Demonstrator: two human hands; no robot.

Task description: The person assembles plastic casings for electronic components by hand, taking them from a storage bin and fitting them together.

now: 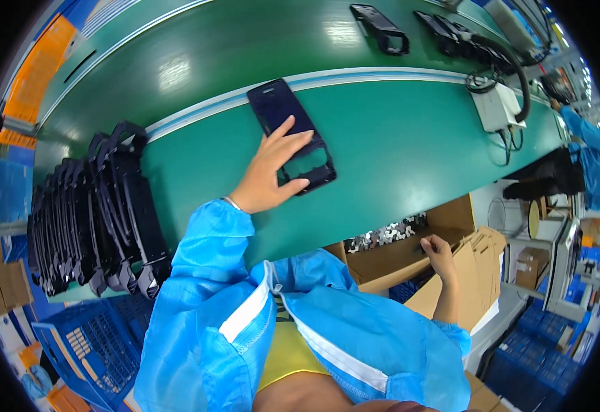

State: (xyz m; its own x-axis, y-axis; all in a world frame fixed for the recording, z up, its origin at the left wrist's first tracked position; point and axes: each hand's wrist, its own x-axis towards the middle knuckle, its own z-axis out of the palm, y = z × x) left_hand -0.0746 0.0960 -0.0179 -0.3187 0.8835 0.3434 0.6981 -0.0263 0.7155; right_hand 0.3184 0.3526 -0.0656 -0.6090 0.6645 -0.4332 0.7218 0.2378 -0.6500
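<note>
A long black plastic housing (281, 110) with a rectangular opening toward its near end lies on the green bench top. My left hand (269, 168) rests across it from the left, its fingers spread over the smooth panel and its thumb beside the opening. Over the right side of an open cardboard box (375, 264), my right hand (440, 257) has thumb and fingertips pinched together. A tiny dark bit shows at those fingertips, too small to name. Many small silver and dark pieces (386, 235) are heaped along the box's far side.
Black housings (108, 206) stand in a row at the left, above a blue crate (90, 347). Beyond the white rail, another housing (380, 29) lies on the bench. A white device (495, 106) with cables stands at the right. Another person's blue sleeve (581, 130) shows far right.
</note>
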